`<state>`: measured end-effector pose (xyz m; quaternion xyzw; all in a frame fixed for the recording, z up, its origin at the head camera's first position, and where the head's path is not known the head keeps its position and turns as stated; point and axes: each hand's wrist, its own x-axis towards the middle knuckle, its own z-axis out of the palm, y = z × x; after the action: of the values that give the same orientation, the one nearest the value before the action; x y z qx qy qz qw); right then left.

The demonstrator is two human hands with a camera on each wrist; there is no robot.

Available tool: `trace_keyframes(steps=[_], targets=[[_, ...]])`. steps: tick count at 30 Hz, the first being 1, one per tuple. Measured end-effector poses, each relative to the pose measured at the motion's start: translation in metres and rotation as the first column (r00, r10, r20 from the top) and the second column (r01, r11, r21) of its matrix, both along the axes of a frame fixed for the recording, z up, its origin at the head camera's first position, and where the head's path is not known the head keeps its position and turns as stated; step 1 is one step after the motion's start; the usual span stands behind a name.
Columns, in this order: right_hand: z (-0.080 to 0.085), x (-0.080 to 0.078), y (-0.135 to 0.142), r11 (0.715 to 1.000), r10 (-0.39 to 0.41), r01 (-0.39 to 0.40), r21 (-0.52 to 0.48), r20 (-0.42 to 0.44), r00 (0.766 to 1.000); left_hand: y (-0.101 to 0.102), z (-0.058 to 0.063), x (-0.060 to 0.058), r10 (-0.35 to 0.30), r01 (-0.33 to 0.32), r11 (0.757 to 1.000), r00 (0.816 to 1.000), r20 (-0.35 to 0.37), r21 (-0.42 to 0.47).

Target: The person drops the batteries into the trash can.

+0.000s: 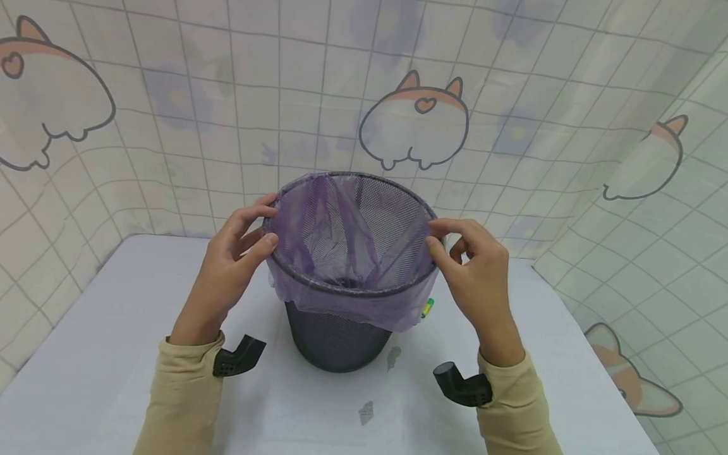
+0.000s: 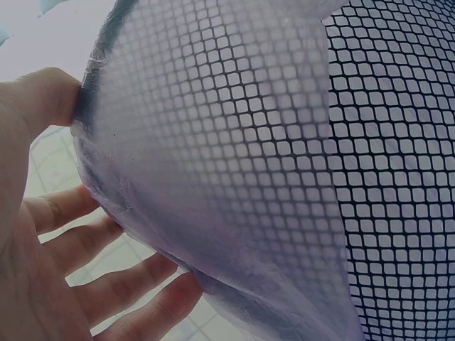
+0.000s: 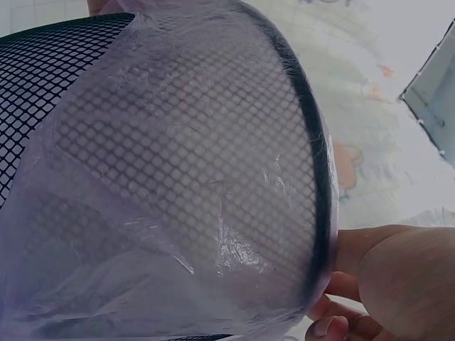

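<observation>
A black mesh trash can [image 1: 340,347] stands on the white table, tilted toward me in the head view. A thin purple trash bag [image 1: 352,306] lines it and folds over the rim, hanging down outside. My left hand [image 1: 230,253] holds the bag-covered rim on the left, thumb and fingers set apart along it; in the left wrist view its fingers [image 2: 106,295] reach the rim. On the opposite side my right hand [image 1: 474,265] pinches the bag at the rim between thumb and forefinger. The right wrist view shows the bag stretched over the mesh below this hand [image 3: 405,277].
The white table [image 1: 273,417] has two grey patches in front of the can. A small green and yellow object [image 1: 428,308] lies just right of it. A grid-patterned curtain [image 1: 296,101] with cartoon animals encloses the table behind and at both sides.
</observation>
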<state>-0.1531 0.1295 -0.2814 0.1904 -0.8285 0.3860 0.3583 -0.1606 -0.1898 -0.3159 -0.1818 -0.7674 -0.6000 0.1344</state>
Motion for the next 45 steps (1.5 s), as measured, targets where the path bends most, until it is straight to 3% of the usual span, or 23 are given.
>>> trace_keyframes(steps=[9,45], targets=[[-0.001,0.001,0.005,1.0,-0.019,0.019,-0.025,-0.011,1.0,-0.001,0.0,0.0,-0.006,0.006,1.0,1.0,-0.003,0.0],[-0.018,0.003,0.023,0.993,-0.099,0.103,-0.049,0.082,0.992,-0.001,0.001,0.001,-0.023,0.023,1.0,1.0,0.0,0.011]])
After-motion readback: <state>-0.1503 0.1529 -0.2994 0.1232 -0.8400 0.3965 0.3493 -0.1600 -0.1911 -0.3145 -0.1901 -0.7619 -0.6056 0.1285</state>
